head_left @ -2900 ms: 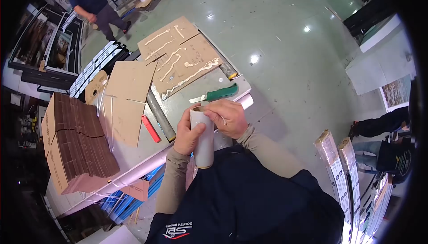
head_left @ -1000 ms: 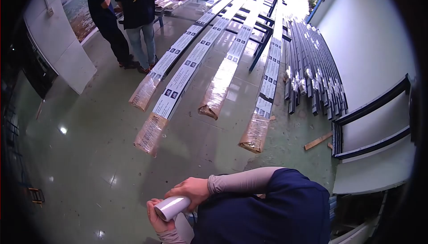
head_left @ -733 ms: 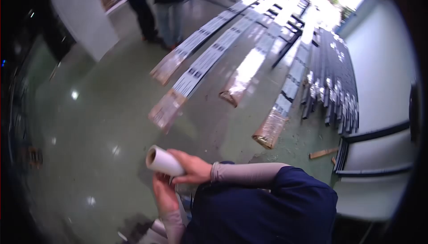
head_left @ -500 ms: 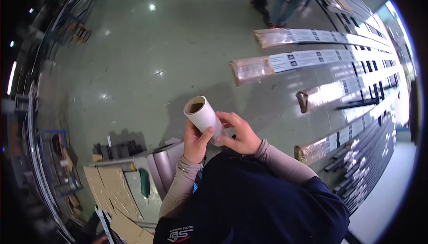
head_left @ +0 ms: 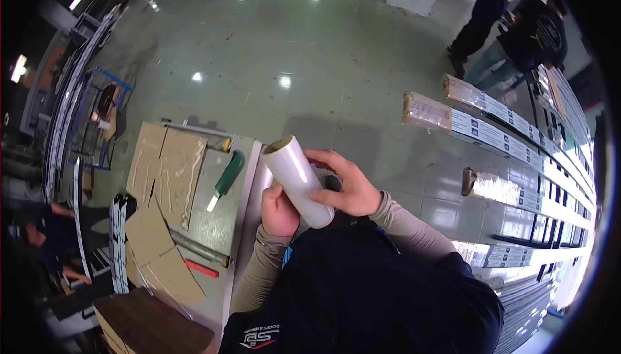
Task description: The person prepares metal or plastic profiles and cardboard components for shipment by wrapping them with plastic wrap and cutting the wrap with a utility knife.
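Note:
A roll of clear-white stretch film (head_left: 299,179) with a cardboard core is held in front of my chest, tilted with its hollow end away from me. My left hand (head_left: 279,212) grips its left side, with the thumb along the roll. On the other side, my right hand (head_left: 346,184) presses its thumb to the film while the fingers curl behind the far edge. Parts of both hands' fingers are hidden by the roll.
To my left stands a workbench (head_left: 240,179) with cardboard sheets (head_left: 167,173), a green-handled knife (head_left: 226,176) and a red tool (head_left: 201,268). Long wrapped profile bundles (head_left: 430,109) extend at right. Two people (head_left: 517,31) stand beyond them; another person (head_left: 55,237) is at far left.
My view has turned left, bringing more of the workbench into sight. The roll has tipped so its side shows more, and my right hand's fingers have shifted on it.

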`<act>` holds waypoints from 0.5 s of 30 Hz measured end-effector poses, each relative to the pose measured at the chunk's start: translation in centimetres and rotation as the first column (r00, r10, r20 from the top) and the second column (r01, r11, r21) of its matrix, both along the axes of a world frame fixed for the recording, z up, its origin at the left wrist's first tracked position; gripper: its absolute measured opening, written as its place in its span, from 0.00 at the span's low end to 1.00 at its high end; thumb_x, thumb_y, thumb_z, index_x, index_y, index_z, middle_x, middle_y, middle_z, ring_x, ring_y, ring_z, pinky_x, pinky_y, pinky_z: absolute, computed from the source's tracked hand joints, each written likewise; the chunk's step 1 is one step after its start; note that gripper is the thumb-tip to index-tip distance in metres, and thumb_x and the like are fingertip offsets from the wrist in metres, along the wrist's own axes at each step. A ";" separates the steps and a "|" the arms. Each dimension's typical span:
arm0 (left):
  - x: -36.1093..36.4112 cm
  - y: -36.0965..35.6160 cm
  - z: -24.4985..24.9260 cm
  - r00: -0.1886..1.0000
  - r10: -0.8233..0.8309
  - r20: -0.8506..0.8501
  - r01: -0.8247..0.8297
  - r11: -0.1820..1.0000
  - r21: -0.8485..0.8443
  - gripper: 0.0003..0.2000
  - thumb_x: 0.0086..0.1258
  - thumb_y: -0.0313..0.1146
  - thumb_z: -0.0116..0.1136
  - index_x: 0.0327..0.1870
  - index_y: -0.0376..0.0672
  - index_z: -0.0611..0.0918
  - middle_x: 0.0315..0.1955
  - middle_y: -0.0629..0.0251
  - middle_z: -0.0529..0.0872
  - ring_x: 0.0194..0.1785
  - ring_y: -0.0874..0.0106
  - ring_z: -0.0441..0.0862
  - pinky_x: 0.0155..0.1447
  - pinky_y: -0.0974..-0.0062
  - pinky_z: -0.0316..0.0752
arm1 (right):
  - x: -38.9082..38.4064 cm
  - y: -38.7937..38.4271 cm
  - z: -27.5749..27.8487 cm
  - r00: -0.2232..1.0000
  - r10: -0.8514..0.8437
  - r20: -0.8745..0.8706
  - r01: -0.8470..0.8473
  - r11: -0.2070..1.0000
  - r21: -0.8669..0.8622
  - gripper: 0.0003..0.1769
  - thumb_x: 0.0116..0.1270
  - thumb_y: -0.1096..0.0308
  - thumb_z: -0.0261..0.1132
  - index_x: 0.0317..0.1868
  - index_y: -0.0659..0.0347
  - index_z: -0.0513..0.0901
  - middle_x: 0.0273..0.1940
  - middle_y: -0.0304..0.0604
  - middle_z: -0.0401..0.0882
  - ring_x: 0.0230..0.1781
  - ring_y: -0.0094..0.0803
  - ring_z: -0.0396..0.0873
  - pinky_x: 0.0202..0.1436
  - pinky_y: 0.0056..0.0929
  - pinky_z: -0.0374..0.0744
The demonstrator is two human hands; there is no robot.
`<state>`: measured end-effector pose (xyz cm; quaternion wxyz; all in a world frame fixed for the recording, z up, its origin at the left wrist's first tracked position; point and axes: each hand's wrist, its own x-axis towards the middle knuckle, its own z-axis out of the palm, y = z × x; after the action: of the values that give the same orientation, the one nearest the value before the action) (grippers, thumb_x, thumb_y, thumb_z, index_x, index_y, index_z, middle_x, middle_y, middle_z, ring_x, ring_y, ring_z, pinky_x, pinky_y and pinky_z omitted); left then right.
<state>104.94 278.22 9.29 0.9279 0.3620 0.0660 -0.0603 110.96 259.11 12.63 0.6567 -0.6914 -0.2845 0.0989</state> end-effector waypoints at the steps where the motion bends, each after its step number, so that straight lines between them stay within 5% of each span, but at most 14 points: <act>1: -1.7 1.0 -0.1 0.999 0.032 -0.036 -0.036 0.993 -0.114 0.31 0.83 0.53 0.45 0.74 0.36 0.70 0.64 0.56 0.80 0.67 0.61 0.79 0.69 0.61 0.77 | -1.3 1.3 0.2 0.998 0.049 0.043 -0.047 0.998 -0.048 0.41 0.65 0.67 0.78 0.76 0.65 0.71 0.68 0.53 0.77 0.70 0.43 0.75 0.76 0.45 0.72; 2: -3.3 1.4 0.5 0.987 0.146 -0.068 -0.148 0.989 -0.022 0.35 0.84 0.60 0.38 0.72 0.35 0.73 0.62 0.53 0.83 0.62 0.59 0.83 0.65 0.60 0.80 | -2.6 2.8 0.0 0.992 0.059 0.108 -0.054 0.997 -0.048 0.39 0.63 0.69 0.78 0.73 0.65 0.74 0.66 0.52 0.78 0.66 0.41 0.78 0.74 0.42 0.75; 5: -8.9 4.6 -0.7 0.991 0.130 0.007 -0.129 0.991 -0.045 0.37 0.85 0.63 0.36 0.72 0.34 0.73 0.60 0.51 0.85 0.57 0.58 0.86 0.61 0.59 0.83 | -7.0 6.5 0.0 0.994 0.102 -0.046 -0.101 0.995 0.027 0.38 0.63 0.72 0.79 0.73 0.65 0.74 0.62 0.50 0.80 0.62 0.38 0.80 0.71 0.39 0.77; 6: -10.4 5.0 -0.4 0.969 0.228 -0.092 -0.232 0.972 -0.035 0.39 0.85 0.65 0.31 0.70 0.34 0.75 0.56 0.50 0.87 0.53 0.58 0.88 0.58 0.59 0.84 | -8.3 7.5 -0.1 0.988 0.117 -0.104 -0.108 0.990 0.087 0.37 0.64 0.74 0.78 0.72 0.65 0.74 0.58 0.46 0.81 0.60 0.34 0.80 0.69 0.37 0.78; 9: -14.6 6.7 -0.6 0.935 0.348 -0.077 -0.350 0.936 -0.022 0.40 0.84 0.67 0.29 0.68 0.36 0.77 0.55 0.52 0.86 0.54 0.59 0.86 0.59 0.59 0.82 | -11.6 9.6 -0.2 0.984 0.162 -0.081 -0.157 0.986 0.064 0.36 0.66 0.75 0.77 0.73 0.65 0.73 0.56 0.44 0.82 0.60 0.33 0.80 0.69 0.37 0.78; 15: -22.3 9.2 -0.8 0.890 0.450 -0.070 -0.455 0.884 -0.107 0.34 0.87 0.60 0.30 0.66 0.36 0.78 0.49 0.56 0.88 0.47 0.63 0.87 0.55 0.63 0.85 | -16.4 13.2 -1.1 0.915 0.361 -0.181 -0.359 0.932 0.041 0.36 0.68 0.75 0.76 0.74 0.65 0.72 0.56 0.44 0.81 0.60 0.32 0.79 0.69 0.37 0.78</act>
<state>82.62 287.42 8.47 0.9348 0.2786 0.1650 0.1458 94.56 272.27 11.58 0.6531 -0.6128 -0.3447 0.2812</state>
